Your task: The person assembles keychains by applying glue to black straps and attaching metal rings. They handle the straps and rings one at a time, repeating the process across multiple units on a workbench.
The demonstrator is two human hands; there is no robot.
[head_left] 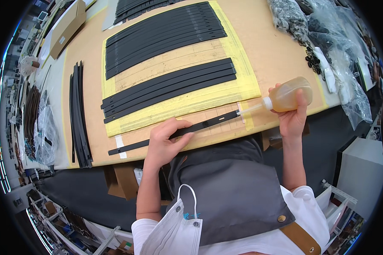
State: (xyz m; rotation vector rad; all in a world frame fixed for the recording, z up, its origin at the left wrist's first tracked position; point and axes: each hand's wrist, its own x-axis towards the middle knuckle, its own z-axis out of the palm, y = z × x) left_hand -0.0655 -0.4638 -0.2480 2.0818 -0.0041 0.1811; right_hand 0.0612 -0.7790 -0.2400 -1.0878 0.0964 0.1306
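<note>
**Strap pinned flat, glue bottle at its tip**

Strap (174, 132) is a thin black strip with a few small holes near its right end, lying along the near edge of the brown work board (93, 55). Its long axis runs left to right, climbing a bit toward the right. The middle is hidden under the left hand (165, 142), which presses down flat with fingers spread, not curled around anything. At far left a stack of black strips (78, 114) sits on edge, and more strips (170, 85) lie on yellow sheets (225, 95). At right, the right hand (291, 114) is wrapped tight round an amber squeeze bottle (287, 97), nozzle pointing left and touching the strap's right tip. The clear bags (327, 42) in the far right corner are hard to make out.
</note>
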